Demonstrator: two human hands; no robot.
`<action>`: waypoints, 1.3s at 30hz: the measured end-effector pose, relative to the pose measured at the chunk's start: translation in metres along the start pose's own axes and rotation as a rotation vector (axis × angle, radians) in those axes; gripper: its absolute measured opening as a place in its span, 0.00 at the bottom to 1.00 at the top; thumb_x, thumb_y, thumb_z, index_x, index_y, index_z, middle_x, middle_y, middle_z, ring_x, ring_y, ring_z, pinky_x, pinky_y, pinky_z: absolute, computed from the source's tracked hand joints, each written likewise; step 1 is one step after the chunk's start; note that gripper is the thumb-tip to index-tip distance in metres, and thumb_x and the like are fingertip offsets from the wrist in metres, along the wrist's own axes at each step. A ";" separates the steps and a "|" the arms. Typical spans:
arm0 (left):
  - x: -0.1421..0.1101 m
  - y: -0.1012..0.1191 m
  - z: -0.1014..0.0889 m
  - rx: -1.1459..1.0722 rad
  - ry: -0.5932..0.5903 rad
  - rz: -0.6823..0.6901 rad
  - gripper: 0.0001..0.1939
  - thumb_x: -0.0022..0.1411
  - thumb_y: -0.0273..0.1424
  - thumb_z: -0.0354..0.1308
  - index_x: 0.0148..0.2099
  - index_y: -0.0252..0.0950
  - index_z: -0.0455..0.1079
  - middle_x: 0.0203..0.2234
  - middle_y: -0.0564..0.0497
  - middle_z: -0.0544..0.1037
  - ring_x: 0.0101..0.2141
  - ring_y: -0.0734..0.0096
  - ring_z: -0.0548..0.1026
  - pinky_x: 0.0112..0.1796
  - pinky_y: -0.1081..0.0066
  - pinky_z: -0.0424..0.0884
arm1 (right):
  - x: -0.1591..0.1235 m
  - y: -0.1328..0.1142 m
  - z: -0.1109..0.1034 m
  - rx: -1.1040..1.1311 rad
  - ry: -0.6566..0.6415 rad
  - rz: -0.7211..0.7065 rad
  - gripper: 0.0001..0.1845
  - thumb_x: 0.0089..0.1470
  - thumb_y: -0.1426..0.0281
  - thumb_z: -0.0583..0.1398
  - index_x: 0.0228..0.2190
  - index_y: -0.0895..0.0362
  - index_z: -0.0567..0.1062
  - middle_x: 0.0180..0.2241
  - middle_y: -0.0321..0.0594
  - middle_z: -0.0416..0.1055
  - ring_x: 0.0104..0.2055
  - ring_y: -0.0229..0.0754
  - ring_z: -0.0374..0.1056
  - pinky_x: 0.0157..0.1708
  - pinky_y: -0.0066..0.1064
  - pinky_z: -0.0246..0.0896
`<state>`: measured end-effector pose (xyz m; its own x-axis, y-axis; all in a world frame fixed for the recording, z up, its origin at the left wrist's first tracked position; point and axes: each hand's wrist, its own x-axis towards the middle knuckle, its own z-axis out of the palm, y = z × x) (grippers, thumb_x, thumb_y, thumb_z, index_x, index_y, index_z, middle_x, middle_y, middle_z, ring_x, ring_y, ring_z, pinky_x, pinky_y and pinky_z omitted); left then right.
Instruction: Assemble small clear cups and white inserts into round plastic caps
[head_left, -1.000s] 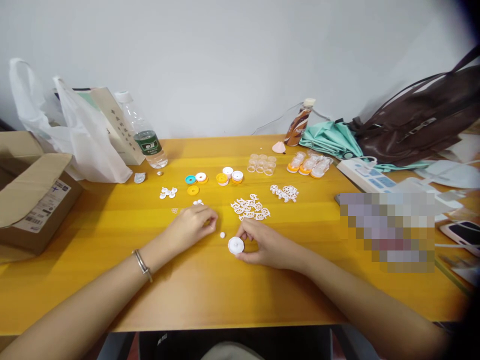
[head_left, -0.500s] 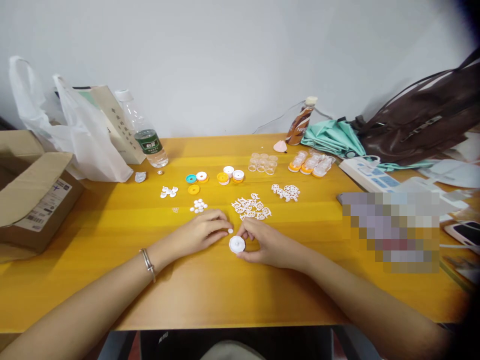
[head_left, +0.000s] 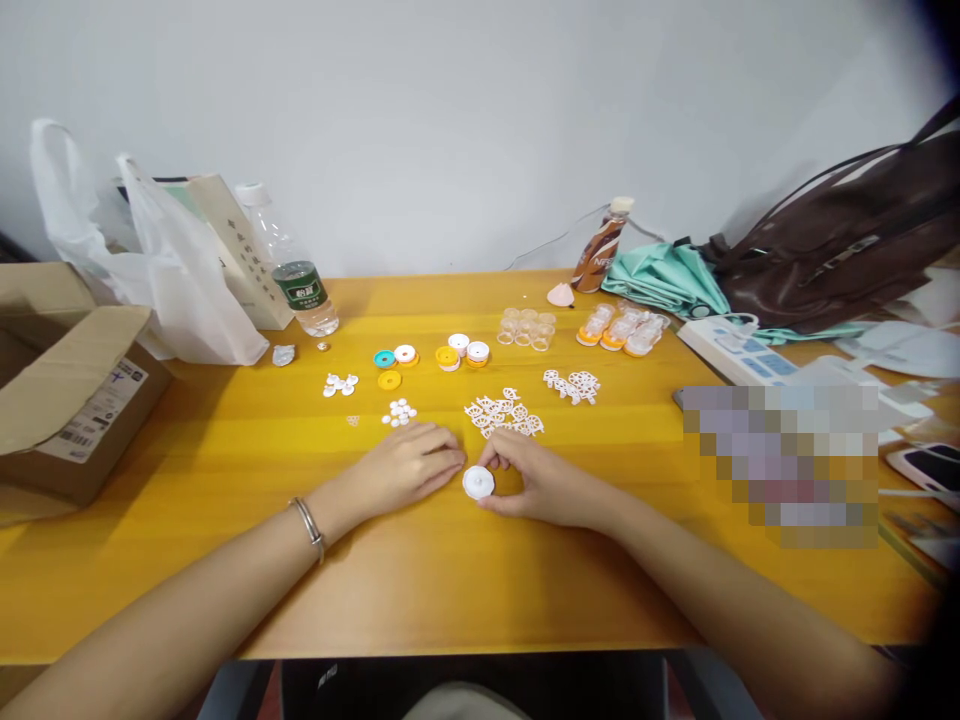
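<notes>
My right hand (head_left: pixel 536 480) pinches the edge of a white round disc (head_left: pixel 478 482) between thumb and fingers. The disc has a scalloped rim and a small raised centre, and is held low over the table. Just left of it, my left hand (head_left: pixel 412 462) is closed, its fingertips together by the disc's edge. A small white round piece is hidden at those fingertips. Several more small white round pieces (head_left: pixel 399 412) lie beyond the left hand. White openwork wheel-like parts (head_left: pixel 502 410) are heaped beyond the right hand.
Farther back are coloured rings (head_left: pixel 389 380), clear cups (head_left: pixel 526 328) and clear-and-orange pieces (head_left: pixel 622 330). A cardboard box (head_left: pixel 82 400), plastic bag (head_left: pixel 180 290) and water bottle (head_left: pixel 304 290) stand left. At right are a power strip (head_left: pixel 739 350), green umbrella (head_left: pixel 667 280) and brown bag (head_left: pixel 847 240).
My left hand has moved right to the small white round piece, which its fingers now cover. My right hand keeps hold of the disc, nearly in place.
</notes>
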<state>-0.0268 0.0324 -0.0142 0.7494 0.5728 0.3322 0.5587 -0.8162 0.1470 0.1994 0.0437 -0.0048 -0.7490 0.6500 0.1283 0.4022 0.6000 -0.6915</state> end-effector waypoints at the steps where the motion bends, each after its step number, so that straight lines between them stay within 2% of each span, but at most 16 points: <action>1: 0.000 -0.002 0.000 0.040 0.014 -0.013 0.11 0.65 0.30 0.47 0.42 0.35 0.70 0.35 0.47 0.72 0.35 0.70 0.70 0.38 0.68 0.67 | 0.001 0.002 -0.002 -0.004 0.002 0.002 0.09 0.46 0.69 0.62 0.31 0.56 0.68 0.32 0.36 0.64 0.35 0.37 0.60 0.37 0.29 0.56; 5: 0.001 -0.012 -0.004 0.087 0.060 -0.116 0.10 0.64 0.28 0.47 0.37 0.34 0.69 0.31 0.48 0.72 0.33 0.71 0.70 0.36 0.69 0.67 | 0.005 0.007 -0.006 -0.013 0.006 0.008 0.09 0.46 0.69 0.62 0.31 0.57 0.68 0.31 0.37 0.63 0.36 0.38 0.60 0.37 0.29 0.57; 9: 0.000 -0.019 -0.009 -0.004 0.102 -0.302 0.06 0.60 0.28 0.50 0.32 0.34 0.67 0.27 0.51 0.70 0.30 0.73 0.68 0.33 0.72 0.66 | 0.006 0.009 -0.006 -0.002 0.010 -0.006 0.09 0.46 0.70 0.62 0.31 0.57 0.68 0.32 0.37 0.63 0.35 0.37 0.59 0.36 0.29 0.57; 12: -0.001 -0.024 -0.010 -0.002 0.108 -0.437 0.07 0.58 0.29 0.52 0.27 0.34 0.64 0.24 0.52 0.68 0.27 0.73 0.67 0.30 0.73 0.64 | 0.005 0.009 -0.006 -0.005 0.020 -0.007 0.09 0.47 0.70 0.62 0.31 0.57 0.68 0.32 0.37 0.63 0.35 0.37 0.59 0.36 0.29 0.57; 16: -0.002 -0.025 -0.012 0.057 0.146 -0.525 0.07 0.58 0.30 0.52 0.28 0.34 0.63 0.26 0.51 0.68 0.29 0.70 0.66 0.31 0.70 0.64 | 0.005 0.006 -0.005 -0.020 0.028 -0.006 0.10 0.46 0.70 0.63 0.32 0.57 0.68 0.32 0.37 0.63 0.36 0.38 0.60 0.36 0.29 0.56; 18: -0.001 -0.021 -0.013 0.039 0.168 -0.496 0.06 0.59 0.30 0.51 0.31 0.34 0.64 0.28 0.50 0.68 0.32 0.69 0.66 0.34 0.68 0.65 | 0.004 0.006 -0.005 -0.036 0.029 -0.006 0.10 0.46 0.70 0.63 0.32 0.57 0.68 0.32 0.37 0.63 0.36 0.38 0.60 0.37 0.29 0.56; 20: 0.001 -0.011 -0.014 -0.043 0.150 -0.405 0.06 0.61 0.31 0.50 0.35 0.34 0.65 0.30 0.49 0.68 0.34 0.69 0.67 0.37 0.67 0.66 | 0.004 0.006 -0.004 -0.050 0.033 -0.010 0.11 0.46 0.69 0.63 0.32 0.56 0.68 0.33 0.38 0.64 0.36 0.38 0.60 0.37 0.30 0.56; 24: 0.005 0.012 -0.010 -0.299 0.012 -0.190 0.12 0.61 0.35 0.52 0.45 0.36 0.65 0.38 0.47 0.70 0.39 0.69 0.68 0.41 0.67 0.67 | 0.004 0.008 0.001 -0.053 0.042 -0.022 0.14 0.44 0.64 0.65 0.32 0.56 0.68 0.32 0.38 0.64 0.37 0.39 0.60 0.38 0.31 0.56; 26: 0.006 0.019 -0.007 -0.382 -0.036 -0.174 0.14 0.61 0.35 0.53 0.47 0.37 0.64 0.39 0.47 0.70 0.40 0.69 0.68 0.41 0.68 0.67 | 0.005 0.009 0.003 -0.042 0.048 -0.019 0.16 0.43 0.62 0.66 0.31 0.56 0.68 0.32 0.37 0.64 0.36 0.39 0.60 0.37 0.31 0.56; 30: 0.006 0.020 -0.004 -0.439 -0.053 -0.207 0.12 0.61 0.35 0.53 0.46 0.37 0.65 0.37 0.48 0.70 0.38 0.69 0.68 0.40 0.69 0.67 | 0.005 0.009 0.005 -0.035 0.065 0.014 0.20 0.39 0.59 0.67 0.31 0.56 0.67 0.31 0.36 0.64 0.35 0.39 0.60 0.36 0.31 0.56; 35: 0.007 0.021 -0.007 -0.469 -0.014 -0.212 0.13 0.60 0.35 0.55 0.46 0.37 0.65 0.36 0.48 0.69 0.37 0.70 0.68 0.38 0.70 0.68 | 0.005 0.007 0.003 -0.030 0.051 0.010 0.18 0.41 0.60 0.66 0.31 0.56 0.67 0.31 0.36 0.65 0.34 0.38 0.60 0.35 0.30 0.56; 39: 0.008 0.026 -0.006 -0.492 0.023 -0.175 0.12 0.61 0.33 0.53 0.47 0.37 0.65 0.39 0.46 0.70 0.39 0.70 0.69 0.40 0.69 0.67 | 0.005 0.007 0.004 -0.042 0.047 -0.002 0.16 0.43 0.61 0.66 0.30 0.56 0.68 0.30 0.36 0.65 0.34 0.38 0.60 0.35 0.29 0.55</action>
<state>-0.0081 0.0152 -0.0017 0.6486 0.7064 0.2834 0.4377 -0.6508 0.6204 0.1961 0.0494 -0.0121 -0.7242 0.6699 0.1636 0.4236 0.6194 -0.6610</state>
